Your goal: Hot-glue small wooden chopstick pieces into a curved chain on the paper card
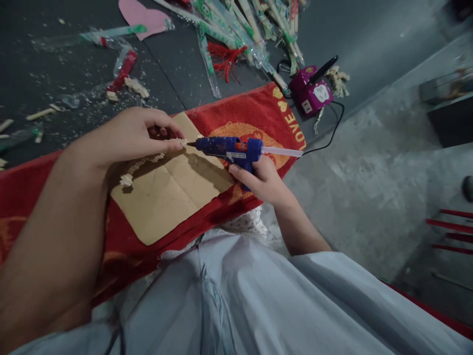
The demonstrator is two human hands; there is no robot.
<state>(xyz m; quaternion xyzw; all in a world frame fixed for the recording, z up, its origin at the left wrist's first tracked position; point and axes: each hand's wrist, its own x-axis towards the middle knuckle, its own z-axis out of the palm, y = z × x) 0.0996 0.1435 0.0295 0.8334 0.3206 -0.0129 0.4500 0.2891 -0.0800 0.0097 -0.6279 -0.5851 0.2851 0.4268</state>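
My right hand (260, 182) is wrapped round the handle of a blue hot glue gun (225, 148), with a clear glue stick (283, 151) poking out of its back end. The gun's nozzle points left and meets, or nearly meets, the fingertips of my left hand (136, 130). Those fingers pinch the end of a row of small pale wooden pieces (148, 160), which curves across a tan sheet of card (166, 197). Creases and faint lines mark the card. Part of the row is hidden under my left hand.
Beneath the card lies a red towel (251, 106) with yellow lettering. A purple device (310, 93) with a black cord stands at the table's right edge. Wrapped chopsticks (236, 29), a red tassel (226, 59), a pink paper heart (146, 19) and wood scraps (136, 87) litter the dark table (162, 64).
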